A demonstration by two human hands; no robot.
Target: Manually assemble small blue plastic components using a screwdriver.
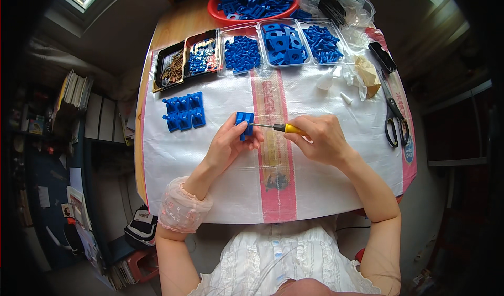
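Note:
My left hand [234, 140] is closed around a small blue plastic part [244, 122], thumb on its face and fingers beneath. From the right, my right hand [320, 137] grips the yellow and black handle of a screwdriver [291, 129]. Its metal shaft lies level, and the tip meets the right side of the blue part; the exact contact point is too small to make out. Left of my left hand, several assembled blue plastic pieces [184, 112] lie in two rows on the white woven sheet [210, 191].
Behind my hands stands a row of trays: brass-coloured screws [172, 69], small metal pieces [203, 55] and blue parts [241, 53]. A red basin [214, 13] of blue parts is farther back. Scissors [395, 120], a white nozzle [346, 98] and crumpled brown paper [367, 76] lie at the right.

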